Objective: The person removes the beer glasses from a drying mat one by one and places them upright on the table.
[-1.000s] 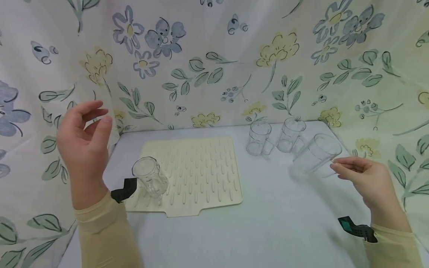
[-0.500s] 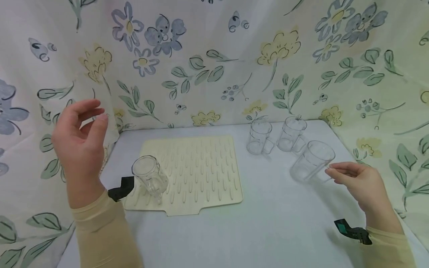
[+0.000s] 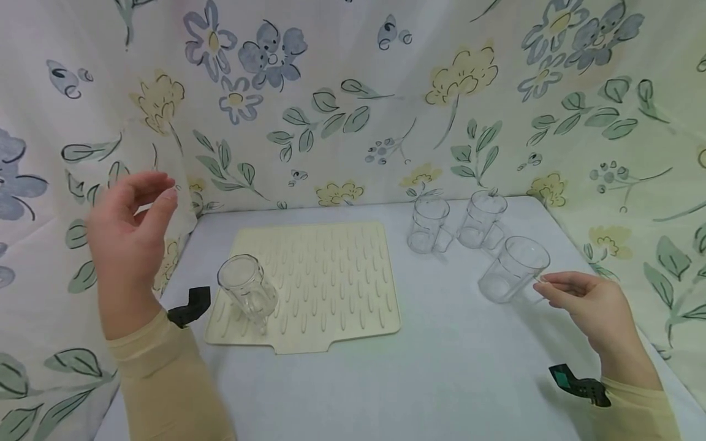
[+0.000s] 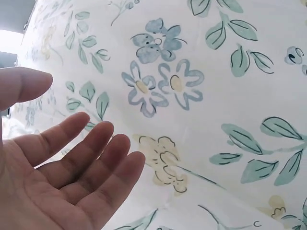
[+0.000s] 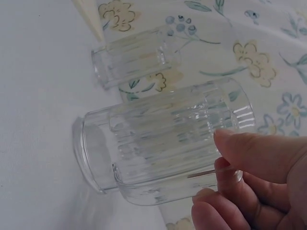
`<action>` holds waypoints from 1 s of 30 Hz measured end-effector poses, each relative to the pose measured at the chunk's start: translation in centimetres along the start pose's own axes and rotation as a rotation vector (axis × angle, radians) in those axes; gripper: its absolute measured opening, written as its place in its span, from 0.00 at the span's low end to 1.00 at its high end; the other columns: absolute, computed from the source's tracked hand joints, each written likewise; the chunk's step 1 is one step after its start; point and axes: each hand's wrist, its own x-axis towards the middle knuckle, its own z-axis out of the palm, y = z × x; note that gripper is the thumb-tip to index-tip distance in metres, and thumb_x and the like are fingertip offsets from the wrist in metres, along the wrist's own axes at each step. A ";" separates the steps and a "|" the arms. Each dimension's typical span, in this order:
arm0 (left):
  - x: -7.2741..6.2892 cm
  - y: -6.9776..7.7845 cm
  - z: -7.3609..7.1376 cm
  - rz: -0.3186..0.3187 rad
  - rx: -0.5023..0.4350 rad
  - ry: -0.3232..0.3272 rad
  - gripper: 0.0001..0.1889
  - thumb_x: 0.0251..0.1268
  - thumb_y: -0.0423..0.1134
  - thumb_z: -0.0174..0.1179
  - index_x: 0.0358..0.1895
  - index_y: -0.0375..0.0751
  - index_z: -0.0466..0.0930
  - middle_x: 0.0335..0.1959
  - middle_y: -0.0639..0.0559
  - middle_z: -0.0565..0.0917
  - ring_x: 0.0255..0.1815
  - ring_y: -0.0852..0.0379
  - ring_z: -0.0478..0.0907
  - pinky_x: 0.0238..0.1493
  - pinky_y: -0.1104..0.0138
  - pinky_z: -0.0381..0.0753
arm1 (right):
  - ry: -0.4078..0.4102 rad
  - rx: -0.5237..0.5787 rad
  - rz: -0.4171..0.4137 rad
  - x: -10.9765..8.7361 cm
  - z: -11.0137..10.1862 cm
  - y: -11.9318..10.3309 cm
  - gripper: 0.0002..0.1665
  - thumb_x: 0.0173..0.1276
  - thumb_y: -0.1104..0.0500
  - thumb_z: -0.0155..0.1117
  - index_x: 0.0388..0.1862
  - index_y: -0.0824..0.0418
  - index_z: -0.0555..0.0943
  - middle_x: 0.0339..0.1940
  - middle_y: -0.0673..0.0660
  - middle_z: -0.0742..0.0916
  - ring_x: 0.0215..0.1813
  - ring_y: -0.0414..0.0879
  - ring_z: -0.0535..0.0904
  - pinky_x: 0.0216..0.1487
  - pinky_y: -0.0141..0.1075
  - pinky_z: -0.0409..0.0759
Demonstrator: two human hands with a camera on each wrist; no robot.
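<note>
My right hand (image 3: 592,309) pinches the handle of a clear glass mug (image 3: 513,269) at the right of the table. In the right wrist view, thumb and fingers close on the handle of this ribbed mug (image 5: 158,143); whether its base touches the table I cannot tell. My left hand (image 3: 129,223) is raised at the left, fingers loosely bent, holding nothing. The left wrist view shows that hand (image 4: 72,177) palm up before the floral cloth. Nearest to it, another clear mug (image 3: 248,285) is on the left part of a cream ridged mat (image 3: 331,282).
Two more clear mugs, one on the left (image 3: 428,225) and one on the right (image 3: 482,220), stand at the back right of the white table (image 3: 430,373). A floral cloth (image 3: 331,122) hangs behind and along both sides.
The right hand has brought its mug down and slightly left, from a stronger tilt to nearer upright. The left hand has shifted slightly left. The mug on the mat has not moved.
</note>
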 end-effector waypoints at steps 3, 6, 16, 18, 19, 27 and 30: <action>0.5 -0.8 -0.3 -0.077 0.072 -0.074 0.19 0.85 0.51 0.60 0.70 0.54 0.87 0.59 0.65 0.86 0.60 0.68 0.81 0.62 0.72 0.79 | -0.002 -0.016 0.008 -0.1 0.1 -0.1 0.34 0.75 0.39 0.79 0.62 0.64 0.88 0.36 0.31 0.91 0.37 0.32 0.86 0.36 0.26 0.79; 1.1 -2.2 -0.7 -0.114 0.101 -0.148 0.22 0.86 0.54 0.58 0.72 0.52 0.85 0.57 0.70 0.84 0.56 0.69 0.82 0.58 0.73 0.77 | -0.004 -0.020 0.016 -0.2 0.3 -0.1 0.34 0.76 0.39 0.78 0.64 0.65 0.88 0.36 0.32 0.91 0.38 0.32 0.86 0.36 0.26 0.79; 2.9 -7.0 -1.1 -0.185 0.129 -0.410 0.28 0.88 0.61 0.53 0.77 0.49 0.78 0.56 0.66 0.84 0.52 0.68 0.85 0.54 0.82 0.79 | -0.002 -0.001 0.007 -0.2 0.5 0.2 0.33 0.75 0.40 0.79 0.63 0.65 0.87 0.36 0.31 0.91 0.37 0.33 0.87 0.36 0.25 0.79; 3.1 -7.6 -0.8 -0.185 0.113 -0.420 0.28 0.89 0.60 0.53 0.77 0.48 0.78 0.56 0.66 0.84 0.52 0.67 0.85 0.54 0.82 0.79 | -0.005 0.003 0.009 -0.3 0.5 0.2 0.34 0.75 0.40 0.79 0.64 0.65 0.87 0.36 0.31 0.91 0.37 0.33 0.87 0.36 0.25 0.79; 3.2 -7.8 -0.6 -0.182 0.098 -0.421 0.27 0.89 0.59 0.53 0.76 0.48 0.78 0.57 0.66 0.84 0.52 0.67 0.86 0.54 0.82 0.80 | -0.007 0.005 0.011 -0.3 0.5 0.2 0.34 0.75 0.40 0.79 0.64 0.65 0.87 0.36 0.30 0.91 0.37 0.32 0.87 0.36 0.25 0.79; 3.9 -10.6 0.8 -0.244 0.021 -0.510 0.30 0.89 0.60 0.52 0.77 0.42 0.75 0.56 0.67 0.84 0.53 0.69 0.86 0.55 0.82 0.84 | -0.031 0.051 0.004 -0.6 0.3 0.3 0.30 0.74 0.44 0.81 0.61 0.66 0.88 0.36 0.27 0.90 0.38 0.27 0.86 0.37 0.23 0.80; 4.0 -11.7 1.3 -0.267 0.037 -0.576 0.34 0.90 0.61 0.50 0.80 0.38 0.72 0.61 0.58 0.84 0.54 0.68 0.86 0.55 0.81 0.85 | -0.030 0.044 -0.001 -0.5 0.3 0.3 0.30 0.74 0.44 0.81 0.61 0.66 0.88 0.36 0.26 0.90 0.39 0.25 0.85 0.37 0.23 0.80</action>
